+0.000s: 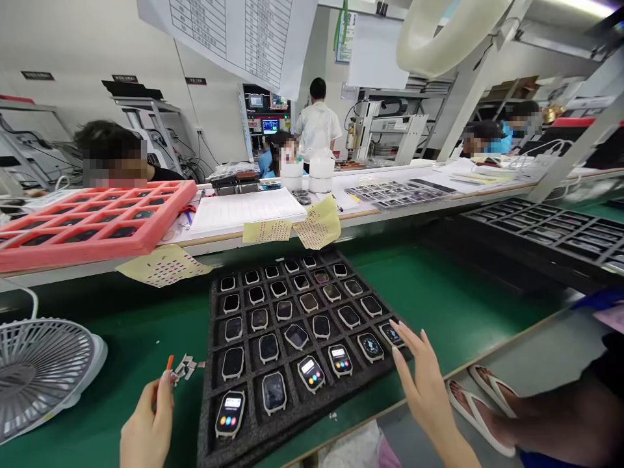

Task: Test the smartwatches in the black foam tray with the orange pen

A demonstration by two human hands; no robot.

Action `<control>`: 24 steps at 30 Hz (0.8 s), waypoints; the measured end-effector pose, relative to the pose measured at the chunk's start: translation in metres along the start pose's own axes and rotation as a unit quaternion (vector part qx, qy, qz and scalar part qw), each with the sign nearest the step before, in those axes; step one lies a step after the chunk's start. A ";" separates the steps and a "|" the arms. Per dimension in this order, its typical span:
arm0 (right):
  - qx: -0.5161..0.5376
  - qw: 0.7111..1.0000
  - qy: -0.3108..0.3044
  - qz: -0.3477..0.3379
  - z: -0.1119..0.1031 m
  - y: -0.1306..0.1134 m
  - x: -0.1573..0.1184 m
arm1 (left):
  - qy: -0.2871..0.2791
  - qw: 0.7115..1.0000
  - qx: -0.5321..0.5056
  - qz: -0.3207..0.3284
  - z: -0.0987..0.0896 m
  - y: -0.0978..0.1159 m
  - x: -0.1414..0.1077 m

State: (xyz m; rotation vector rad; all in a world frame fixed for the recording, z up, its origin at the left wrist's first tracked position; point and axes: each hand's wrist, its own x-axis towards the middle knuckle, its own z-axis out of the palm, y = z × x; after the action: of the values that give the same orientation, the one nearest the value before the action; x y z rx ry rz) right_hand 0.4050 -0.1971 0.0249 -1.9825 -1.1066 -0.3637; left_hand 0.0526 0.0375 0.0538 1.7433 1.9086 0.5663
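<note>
A black foam tray [205,416] on the green bench holds rows of smartwatch faces without straps. Several in the front row are lit, such as the watch [229,414] at the near left corner and the watch [311,374] with coloured icons. My right hand [420,377] has its fingers spread, their tips at the lit watch [391,333] in the right end compartment. Left of the tray, my left hand [149,422] pinches a thin orange stick-like tool [169,363]; most of it is hidden by the fingers. Small pale scraps [185,366] lie just beyond those fingertips.
A grey fan [43,377] stands at the left. Above the bench, a shelf carries a pink foam tray [146,237], papers [246,209] and white containers [322,174]. More black trays [550,231] lie at right. A person's sandaled feet [487,406] show beside the bench.
</note>
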 end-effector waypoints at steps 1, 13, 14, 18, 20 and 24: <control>-0.007 1.000 -0.019 0.003 0.001 0.003 0.006 | -0.001 1.000 -0.005 0.007 0.000 0.003 -0.002; -0.011 0.998 0.068 0.008 -0.003 0.023 -0.013 | -0.004 0.999 -0.003 0.042 0.001 0.016 -0.013; 0.002 0.998 0.064 -0.004 -0.002 0.017 -0.013 | -0.002 0.999 -0.004 0.038 0.001 0.018 -0.014; 0.014 0.998 -0.046 -0.036 0.013 -0.003 -0.008 | -0.003 0.999 -0.013 0.030 0.002 0.023 -0.016; 0.000 0.996 -0.087 -0.027 0.020 -0.004 -0.010 | -0.015 0.999 -0.011 0.027 0.002 0.021 -0.016; -0.002 0.996 -0.067 -0.054 0.020 0.006 -0.021 | -0.027 0.999 -0.004 0.029 0.001 0.014 -0.012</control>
State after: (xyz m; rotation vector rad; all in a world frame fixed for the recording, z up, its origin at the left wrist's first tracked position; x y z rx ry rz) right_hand 0.3952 -0.1958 -0.0027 -1.9788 -1.3031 -0.2933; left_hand 0.0648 0.0265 0.0621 1.7943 1.8223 0.5423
